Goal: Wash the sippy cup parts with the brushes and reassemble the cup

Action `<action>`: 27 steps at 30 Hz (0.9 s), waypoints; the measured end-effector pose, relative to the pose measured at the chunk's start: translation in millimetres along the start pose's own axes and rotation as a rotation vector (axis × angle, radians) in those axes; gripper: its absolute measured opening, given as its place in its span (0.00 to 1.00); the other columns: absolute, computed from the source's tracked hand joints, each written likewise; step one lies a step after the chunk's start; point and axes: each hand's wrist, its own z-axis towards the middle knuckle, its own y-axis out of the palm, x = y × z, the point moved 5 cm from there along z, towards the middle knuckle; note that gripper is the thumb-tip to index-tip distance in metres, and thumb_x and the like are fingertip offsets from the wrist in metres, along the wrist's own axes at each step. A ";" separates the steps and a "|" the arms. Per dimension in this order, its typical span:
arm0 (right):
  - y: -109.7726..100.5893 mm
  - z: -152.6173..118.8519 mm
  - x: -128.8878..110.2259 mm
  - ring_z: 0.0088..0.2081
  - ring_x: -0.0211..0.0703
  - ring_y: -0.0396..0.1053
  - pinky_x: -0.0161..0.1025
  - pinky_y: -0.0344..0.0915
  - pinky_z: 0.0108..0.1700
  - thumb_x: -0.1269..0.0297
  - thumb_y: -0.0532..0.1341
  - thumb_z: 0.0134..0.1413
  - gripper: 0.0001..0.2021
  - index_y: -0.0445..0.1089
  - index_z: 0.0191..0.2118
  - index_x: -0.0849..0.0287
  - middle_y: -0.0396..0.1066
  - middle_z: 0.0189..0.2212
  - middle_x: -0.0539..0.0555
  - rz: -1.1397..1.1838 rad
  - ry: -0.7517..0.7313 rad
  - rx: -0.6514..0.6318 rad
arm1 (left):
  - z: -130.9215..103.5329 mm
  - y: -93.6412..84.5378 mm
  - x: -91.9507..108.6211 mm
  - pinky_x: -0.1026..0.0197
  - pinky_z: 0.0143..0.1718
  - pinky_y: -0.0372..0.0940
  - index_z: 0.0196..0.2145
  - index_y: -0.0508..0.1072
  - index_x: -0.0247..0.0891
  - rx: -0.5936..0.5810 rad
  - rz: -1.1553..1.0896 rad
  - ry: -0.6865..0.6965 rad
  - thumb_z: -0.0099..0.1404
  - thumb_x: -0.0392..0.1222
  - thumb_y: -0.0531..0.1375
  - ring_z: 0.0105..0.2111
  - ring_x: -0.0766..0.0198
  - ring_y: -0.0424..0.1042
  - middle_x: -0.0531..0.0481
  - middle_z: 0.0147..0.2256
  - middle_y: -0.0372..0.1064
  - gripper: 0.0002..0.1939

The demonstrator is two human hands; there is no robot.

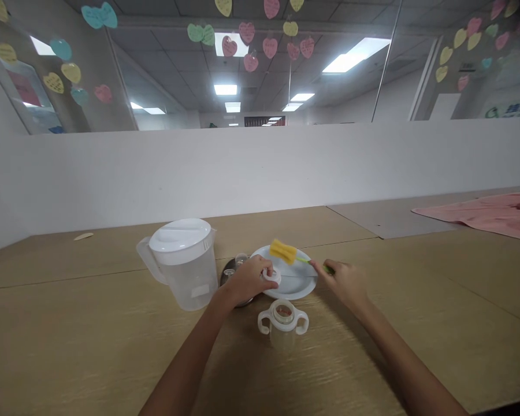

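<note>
Two arms reach up from the bottom. At 9 o'clock of the plate (pixel 299 286), the left hand (pixel 251 279) pinches a white round piece (pixel 274 278) and hides some of the tray (pixel 231 266). At 3 o'clock, the right hand (pixel 345 282) has fingers closed around the yellow sponge brush (pixel 283 252), its head near 11. The cup (pixel 283 335) stands at 6, the jug (pixel 188 271) past 9.

Glossy yellow sponge (pixel 283 252), clear plastic pitcher (pixel 190 277)

Office-like interior, ceiling light panels (pixel 357 55), glass partition (pixel 251 75), heart-shaped notes (pixel 247 32), long wooden tabletop (pixel 125 341)
</note>
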 end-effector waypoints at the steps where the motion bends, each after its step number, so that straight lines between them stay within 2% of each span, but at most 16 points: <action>1: -3.3 0.0 2.7 0.17 0.36 0.56 0.35 0.42 0.23 0.38 0.43 0.56 0.34 0.66 0.17 0.60 0.62 0.13 0.52 0.022 0.044 0.042 | 0.6 -4.0 -2.3 0.62 0.38 0.61 0.32 0.67 0.40 0.056 -0.003 -0.011 0.55 0.45 0.60 0.38 0.61 0.67 0.53 0.36 0.67 0.08; 4: -6.9 -1.3 4.5 0.17 0.34 0.53 0.34 0.45 0.23 0.40 0.44 0.58 0.32 0.65 0.18 0.60 0.58 0.12 0.49 0.150 0.057 0.093 | 1.6 -16.2 -9.3 0.60 0.40 0.62 0.37 0.64 0.40 0.236 0.002 -0.077 0.55 0.44 0.61 0.40 0.59 0.68 0.52 0.38 0.69 0.13; 7: -3.5 -5.5 -8.1 0.18 0.34 0.56 0.33 0.49 0.25 0.43 0.47 0.59 0.30 0.65 0.18 0.60 0.60 0.14 0.49 0.248 -0.120 0.099 | 1.1 -24.2 -11.6 0.59 0.41 0.63 0.43 0.59 0.40 0.354 -0.045 -0.111 0.52 0.42 0.63 0.44 0.57 0.69 0.49 0.43 0.70 0.22; 9: -0.3 -9.6 -16.6 0.20 0.35 0.59 0.34 0.51 0.26 0.43 0.49 0.58 0.28 0.66 0.18 0.60 0.64 0.15 0.51 0.256 -0.202 0.127 | 1.1 -25.7 -10.3 0.59 0.42 0.63 0.47 0.56 0.40 0.359 -0.057 -0.106 0.52 0.39 0.63 0.45 0.56 0.70 0.48 0.44 0.71 0.27; 14: 0.4 -14.1 -17.8 0.21 0.36 0.61 0.34 0.52 0.27 0.45 0.51 0.58 0.26 0.69 0.21 0.61 0.67 0.17 0.53 0.205 -0.151 0.247 | 0.4 -25.0 -9.4 0.57 0.43 0.62 0.52 0.54 0.41 0.311 0.023 -0.137 0.51 0.36 0.62 0.45 0.53 0.70 0.49 0.47 0.71 0.32; 18: -0.4 -16.3 -22.2 0.20 0.35 0.60 0.33 0.53 0.27 0.47 0.52 0.59 0.25 0.68 0.21 0.61 0.66 0.16 0.52 0.248 -0.246 0.255 | 0.6 -22.1 -7.9 0.59 0.43 0.63 0.57 0.51 0.43 0.306 0.025 -0.053 0.51 0.31 0.59 0.45 0.57 0.70 0.51 0.48 0.70 0.37; 20: 1.8 -17.4 -25.1 0.20 0.35 0.60 0.33 0.53 0.27 0.46 0.51 0.59 0.26 0.68 0.21 0.61 0.66 0.16 0.52 0.247 -0.273 0.236 | 0.2 -21.7 -7.6 0.59 0.45 0.63 0.56 0.54 0.42 0.319 0.033 -0.023 0.50 0.28 0.57 0.46 0.57 0.69 0.50 0.49 0.68 0.36; 23: 3.2 -16.9 -22.9 0.21 0.36 0.61 0.33 0.53 0.27 0.45 0.50 0.60 0.26 0.69 0.22 0.61 0.66 0.17 0.52 0.211 -0.219 0.247 | -1.7 -25.7 -7.5 0.58 0.49 0.63 0.49 0.63 0.39 0.352 0.056 -0.025 0.49 0.27 0.56 0.49 0.56 0.66 0.47 0.49 0.67 0.28; 25: 1.5 -15.7 -18.7 0.21 0.36 0.61 0.33 0.52 0.27 0.46 0.50 0.60 0.26 0.69 0.23 0.61 0.66 0.18 0.52 0.173 -0.164 0.273 | -3.8 -30.4 -6.9 0.57 0.50 0.63 0.44 0.67 0.38 0.366 0.015 -0.036 0.50 0.28 0.57 0.48 0.56 0.67 0.46 0.47 0.67 0.22; 27: -1.4 -15.0 -15.8 0.20 0.36 0.61 0.33 0.51 0.26 0.46 0.50 0.60 0.25 0.69 0.23 0.61 0.66 0.17 0.52 0.145 -0.139 0.300 | -5.8 -34.5 -5.5 0.58 0.48 0.64 0.44 0.67 0.39 0.361 -0.118 -0.031 0.53 0.33 0.59 0.47 0.57 0.68 0.46 0.45 0.69 0.18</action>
